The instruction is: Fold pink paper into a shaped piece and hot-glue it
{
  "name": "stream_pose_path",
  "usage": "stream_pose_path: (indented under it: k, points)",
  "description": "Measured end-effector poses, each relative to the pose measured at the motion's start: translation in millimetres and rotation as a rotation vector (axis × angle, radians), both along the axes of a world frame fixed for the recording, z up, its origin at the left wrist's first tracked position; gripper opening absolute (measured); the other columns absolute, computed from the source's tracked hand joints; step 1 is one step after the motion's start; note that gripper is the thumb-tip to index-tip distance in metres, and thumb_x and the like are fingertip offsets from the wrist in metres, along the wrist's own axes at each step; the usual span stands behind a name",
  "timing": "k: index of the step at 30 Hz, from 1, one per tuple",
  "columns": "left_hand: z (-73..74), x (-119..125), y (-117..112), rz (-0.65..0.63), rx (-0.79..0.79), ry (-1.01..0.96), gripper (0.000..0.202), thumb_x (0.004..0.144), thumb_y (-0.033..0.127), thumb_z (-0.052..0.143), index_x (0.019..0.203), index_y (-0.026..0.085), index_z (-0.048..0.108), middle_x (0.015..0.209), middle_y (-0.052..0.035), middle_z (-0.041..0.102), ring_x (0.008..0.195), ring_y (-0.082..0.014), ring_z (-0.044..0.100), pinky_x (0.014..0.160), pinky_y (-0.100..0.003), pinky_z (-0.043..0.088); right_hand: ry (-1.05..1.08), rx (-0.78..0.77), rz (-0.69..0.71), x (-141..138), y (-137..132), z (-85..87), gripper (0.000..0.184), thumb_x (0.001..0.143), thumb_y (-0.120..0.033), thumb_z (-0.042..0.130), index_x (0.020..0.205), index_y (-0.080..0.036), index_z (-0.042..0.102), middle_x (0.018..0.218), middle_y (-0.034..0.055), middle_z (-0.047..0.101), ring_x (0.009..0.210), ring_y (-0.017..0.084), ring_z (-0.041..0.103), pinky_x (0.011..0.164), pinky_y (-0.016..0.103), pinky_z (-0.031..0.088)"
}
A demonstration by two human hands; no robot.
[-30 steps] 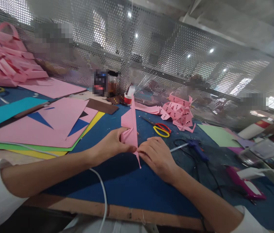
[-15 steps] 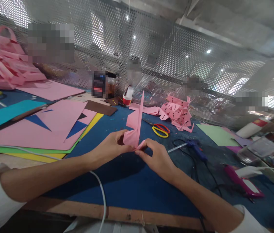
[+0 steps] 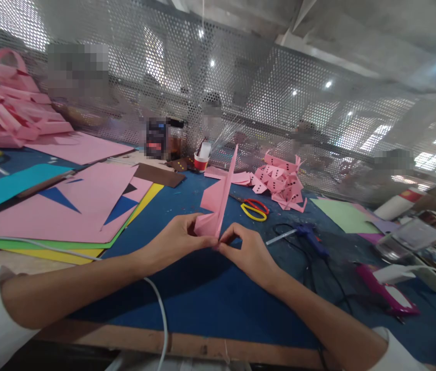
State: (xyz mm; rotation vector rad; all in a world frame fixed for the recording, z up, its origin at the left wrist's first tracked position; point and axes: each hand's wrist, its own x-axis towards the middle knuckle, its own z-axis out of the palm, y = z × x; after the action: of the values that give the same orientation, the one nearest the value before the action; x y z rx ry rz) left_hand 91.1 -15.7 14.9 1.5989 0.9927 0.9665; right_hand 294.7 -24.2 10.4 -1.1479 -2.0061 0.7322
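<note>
Above the blue table (image 3: pixel 202 304) I hold a folded pink paper strip (image 3: pixel 214 198) with notched edges, standing up and tilted slightly right. My left hand (image 3: pixel 177 234) is closed on its lower left side, thumb along the bottom edge. At the lower end, my right hand (image 3: pixel 246 250) pinches the paper's near corner between thumb and fingers. Scissors (image 3: pixel 255 209) with red and yellow handles lie just behind the right hand. To the right of them rests a blue glue gun (image 3: pixel 312 239) with a clear stick in it.
Pink, green and yellow sheets (image 3: pixel 67 216) cover the left side. Dotted pink cut-outs (image 3: pixel 281 180) are piled at the back, near a paper cup (image 3: pixel 201 161). A large heap of pink strips (image 3: pixel 13 105) sits far left. A white cable (image 3: pixel 159 304) crosses the front edge.
The top of the pink paper strip has tipped to the right. My right fingers have closed in at its lower end, covering the small flap that showed there before.
</note>
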Motion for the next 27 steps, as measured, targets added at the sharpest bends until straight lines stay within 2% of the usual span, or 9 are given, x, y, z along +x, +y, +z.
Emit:
stream_pose_path:
  k: [4, 8, 12, 18, 21, 24, 27]
  points:
    - [-0.2, -1.2, 1.4, 0.010, 0.019, 0.017, 0.022, 0.076, 0.037, 0.073, 0.076, 0.017, 0.065, 0.068, 0.0050, 0.058, 0.063, -0.0120, 0.049, 0.057, -0.021, 0.036, 0.026, -0.008, -0.002, -1.9, 0.4, -1.6, 0.014, 0.083, -0.028, 0.075, 0.082, -0.019, 0.064, 0.079, -0.0013, 0.070, 0.075, 0.015, 0.065, 0.071, 0.027, 0.049]
    - [-4.5, -2.4, 4.7, 0.034, 0.025, 0.051, 0.024, 0.075, 0.038, 0.071, 0.079, 0.016, 0.065, 0.069, 0.0044, 0.058, 0.065, -0.0127, 0.051, 0.058, -0.021, 0.037, 0.068, -0.032, 0.043, -2.4, 1.1, -2.7, 0.018, 0.084, -0.031, 0.075, 0.092, -0.019, 0.064, 0.087, -0.0006, 0.070, 0.081, 0.015, 0.065, 0.076, 0.027, 0.050]
    - [-7.7, -3.6, 7.9, 0.033, 0.036, 0.048, 0.028, 0.075, 0.041, 0.072, 0.085, 0.016, 0.066, 0.075, 0.0025, 0.063, 0.070, -0.0147, 0.055, 0.062, -0.022, 0.041, 0.109, -0.048, 0.081, -2.4, 0.6, -1.4, 0.016, 0.086, -0.032, 0.073, 0.093, -0.020, 0.065, 0.090, -0.0005, 0.070, 0.085, 0.015, 0.066, 0.080, 0.027, 0.050]
    - [2.5, -1.8, 3.5, -0.020, -0.003, -0.032, 0.027, 0.079, 0.042, 0.069, 0.078, 0.015, 0.066, 0.072, 0.0021, 0.062, 0.071, -0.0150, 0.055, 0.068, -0.024, 0.043, 0.225, -0.153, 0.112, -2.6, 3.4, -2.6, 0.017, 0.086, -0.031, 0.073, 0.096, -0.020, 0.065, 0.094, 0.0010, 0.071, 0.088, 0.017, 0.066, 0.085, 0.029, 0.051]
    - [4.7, -1.0, 0.6, -0.034, -0.042, -0.051, 0.029, 0.079, 0.043, 0.070, 0.085, 0.014, 0.069, 0.083, -0.0015, 0.069, 0.081, -0.0186, 0.061, 0.077, -0.028, 0.046, 0.272, -0.216, 0.081, -1.5, 7.5, -4.8, 0.021, 0.084, -0.034, 0.074, 0.094, -0.019, 0.064, 0.091, 0.0017, 0.071, 0.085, 0.017, 0.066, 0.081, 0.030, 0.051]
    - [-0.4, -1.5, 2.0, -0.071, -0.089, -0.071, 0.036, 0.072, 0.039, 0.077, 0.097, 0.014, 0.070, 0.097, -0.0041, 0.073, 0.094, -0.0230, 0.065, 0.087, -0.033, 0.049, 0.278, -0.253, 0.036, 0.0, 10.5, -5.8, 0.021, 0.081, -0.034, 0.075, 0.090, -0.018, 0.065, 0.084, 0.0002, 0.069, 0.077, 0.015, 0.063, 0.074, 0.028, 0.049]
    - [-6.1, -1.9, 5.4, -0.099, -0.099, -0.068, 0.042, 0.070, 0.037, 0.080, 0.104, 0.014, 0.070, 0.100, -0.0049, 0.074, 0.097, -0.0252, 0.067, 0.088, -0.035, 0.051, 0.282, -0.290, 0.028, 0.6, 11.2, -5.4, 0.021, 0.079, -0.032, 0.076, 0.088, -0.017, 0.065, 0.083, 0.0001, 0.068, 0.076, 0.014, 0.062, 0.073, 0.028, 0.049]
